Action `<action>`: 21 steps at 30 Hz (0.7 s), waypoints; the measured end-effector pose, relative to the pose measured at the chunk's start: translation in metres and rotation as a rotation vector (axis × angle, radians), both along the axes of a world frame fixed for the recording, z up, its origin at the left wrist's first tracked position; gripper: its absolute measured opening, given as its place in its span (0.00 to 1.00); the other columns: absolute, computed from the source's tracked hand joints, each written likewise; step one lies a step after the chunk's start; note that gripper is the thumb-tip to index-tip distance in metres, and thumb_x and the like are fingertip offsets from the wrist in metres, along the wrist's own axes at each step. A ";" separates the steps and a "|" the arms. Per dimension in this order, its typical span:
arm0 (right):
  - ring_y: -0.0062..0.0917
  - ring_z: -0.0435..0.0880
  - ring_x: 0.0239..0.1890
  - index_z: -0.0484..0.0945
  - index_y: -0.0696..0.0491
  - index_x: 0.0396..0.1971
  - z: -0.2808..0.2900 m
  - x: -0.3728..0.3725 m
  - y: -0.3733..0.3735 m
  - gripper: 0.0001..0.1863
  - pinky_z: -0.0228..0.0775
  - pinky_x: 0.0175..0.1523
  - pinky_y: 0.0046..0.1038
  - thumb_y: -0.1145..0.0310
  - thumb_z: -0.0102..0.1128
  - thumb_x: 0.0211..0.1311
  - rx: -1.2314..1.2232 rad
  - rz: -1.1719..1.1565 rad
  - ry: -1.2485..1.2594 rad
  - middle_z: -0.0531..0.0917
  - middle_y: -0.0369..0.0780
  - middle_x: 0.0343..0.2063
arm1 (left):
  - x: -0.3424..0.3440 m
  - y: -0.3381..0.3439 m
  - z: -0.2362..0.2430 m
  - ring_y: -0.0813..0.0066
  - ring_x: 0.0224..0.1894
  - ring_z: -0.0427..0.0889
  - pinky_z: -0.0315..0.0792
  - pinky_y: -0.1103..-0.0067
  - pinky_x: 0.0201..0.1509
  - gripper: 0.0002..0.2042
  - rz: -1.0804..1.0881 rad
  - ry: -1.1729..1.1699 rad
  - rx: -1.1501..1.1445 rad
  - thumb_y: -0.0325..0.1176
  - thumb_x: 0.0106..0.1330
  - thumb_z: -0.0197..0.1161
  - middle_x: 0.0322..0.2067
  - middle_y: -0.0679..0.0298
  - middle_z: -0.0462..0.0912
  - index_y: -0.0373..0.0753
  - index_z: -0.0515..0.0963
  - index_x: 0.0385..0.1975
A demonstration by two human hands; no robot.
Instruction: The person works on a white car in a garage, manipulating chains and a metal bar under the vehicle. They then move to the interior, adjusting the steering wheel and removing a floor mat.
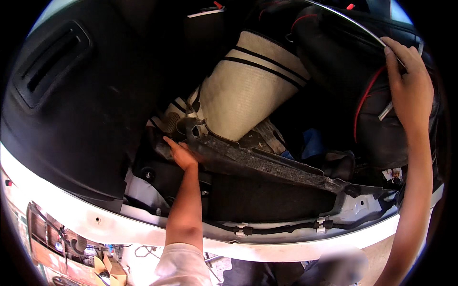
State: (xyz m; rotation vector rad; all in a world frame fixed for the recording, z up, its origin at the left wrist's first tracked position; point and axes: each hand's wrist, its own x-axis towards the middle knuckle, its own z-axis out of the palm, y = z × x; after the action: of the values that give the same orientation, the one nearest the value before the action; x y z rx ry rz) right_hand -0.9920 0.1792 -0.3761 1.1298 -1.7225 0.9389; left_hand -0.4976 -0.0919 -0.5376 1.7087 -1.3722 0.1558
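My left hand (180, 153) reaches into the car boot and grips the left end of a long dark trim panel (267, 164) with a rough, dusty edge. Its index finger shows against the panel; the other fingers are partly hidden. The panel slants down to the right, behind the boot sill. At the upper right my right hand (411, 83) is closed around a thin silver metal rod (355, 24), which runs up and left out of view. A short silver rod end (386, 111) shows below that hand; whether both are one piece I cannot tell.
A cream cover with black stripes (255, 86) lies behind the panel. Black seats with red piping (365, 102) fill the right side. On the left is a black plastic side panel (71, 119). The white sill (238, 250) crosses in front; a cardboard box (112, 271) stands below left.
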 end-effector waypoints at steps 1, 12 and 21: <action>0.25 0.78 0.30 0.80 0.44 0.43 0.001 -0.002 0.001 0.11 0.70 0.37 0.24 0.65 0.54 0.62 0.008 0.008 -0.008 0.78 0.36 0.28 | 0.017 -0.018 -0.012 0.45 0.52 0.70 0.65 0.64 0.53 0.32 -0.052 0.037 -0.028 0.29 0.64 0.50 0.51 0.42 0.71 0.41 0.44 0.68; 0.25 0.81 0.40 0.75 0.43 0.51 -0.007 -0.018 0.003 0.15 0.72 0.46 0.24 0.63 0.49 0.66 0.116 -0.015 -0.010 0.79 0.38 0.41 | 0.004 -0.042 -0.012 0.51 0.66 0.52 0.43 0.63 0.69 0.32 -0.233 0.234 0.193 0.43 0.65 0.43 0.64 0.46 0.55 0.37 0.44 0.67; 0.19 0.78 0.42 0.72 0.46 0.55 -0.017 -0.046 0.000 0.17 0.70 0.49 0.19 0.66 0.47 0.68 0.062 0.205 0.111 0.78 0.36 0.40 | 0.007 -0.070 -0.018 0.56 0.69 0.46 0.34 0.62 0.71 0.32 -0.150 0.099 0.239 0.45 0.65 0.39 0.66 0.49 0.50 0.34 0.44 0.66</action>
State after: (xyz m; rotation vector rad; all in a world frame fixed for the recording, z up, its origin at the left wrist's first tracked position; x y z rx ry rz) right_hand -1.0384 0.1797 -0.3935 1.3938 -1.5766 0.9322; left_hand -0.4911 -0.1620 -0.5553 1.7726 -1.4854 -0.1819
